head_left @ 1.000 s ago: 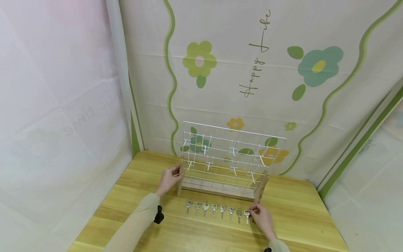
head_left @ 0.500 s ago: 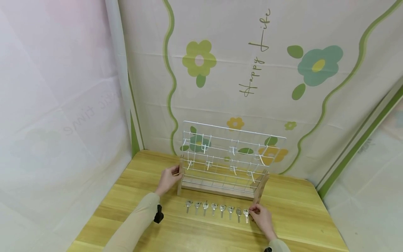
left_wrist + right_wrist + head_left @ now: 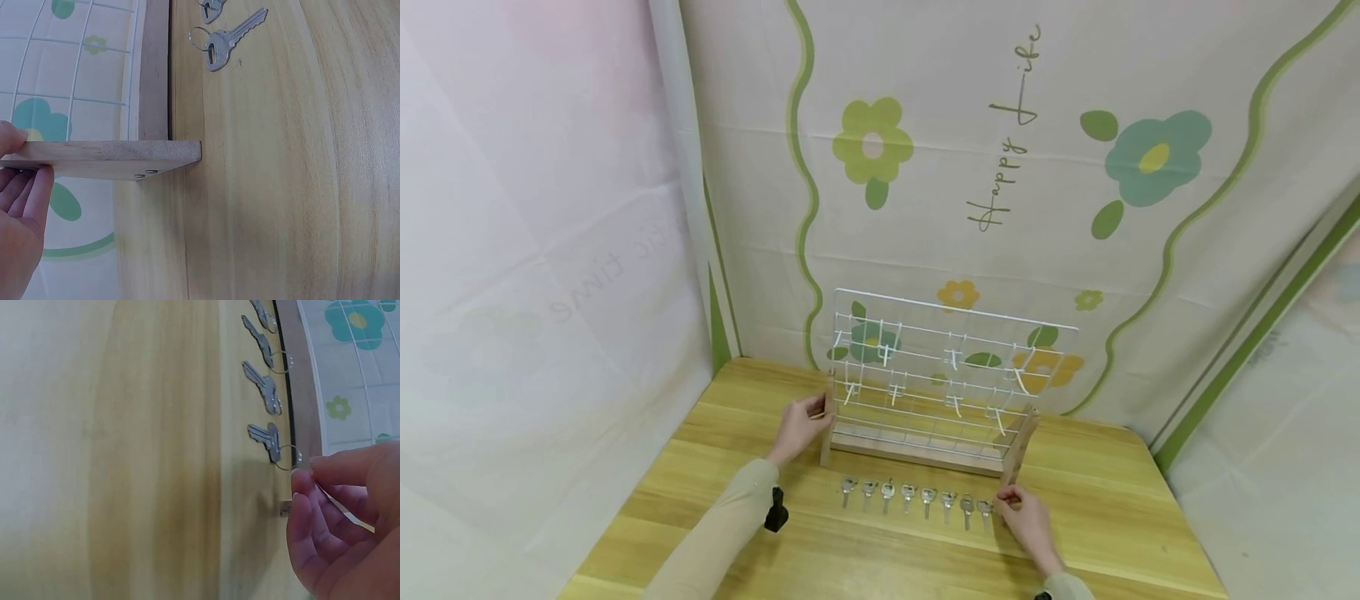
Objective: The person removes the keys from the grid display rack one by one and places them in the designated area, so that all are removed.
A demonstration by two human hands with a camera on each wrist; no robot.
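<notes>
A white wire grid rack [image 3: 957,309] with several hooks stands in a wooden frame on the table. My left hand [image 3: 797,430] pinches the frame's left side board [image 3: 106,150], thumb on one face and fingers on the other. Several keys with small rings lie in a row before the rack, in the head view. At the row's right end is a silver key [image 3: 273,440], its thin wire ring reaching up to my right hand [image 3: 350,519]. That hand's thumb and index fingertip pinch at the ring's edge, below the right side board [image 3: 1018,446].
The wooden table [image 3: 850,558] extends in front of the keys and to both sides. Flower-printed cloth [image 3: 955,192] hangs behind the rack, with more cloth at left and right. A wooden base bar [image 3: 917,454] runs along the rack's bottom.
The rightmost key has tilted slightly and looks darker at my right fingertips. The left hand keeps its hold on the side board, and the head view has shifted a little.
</notes>
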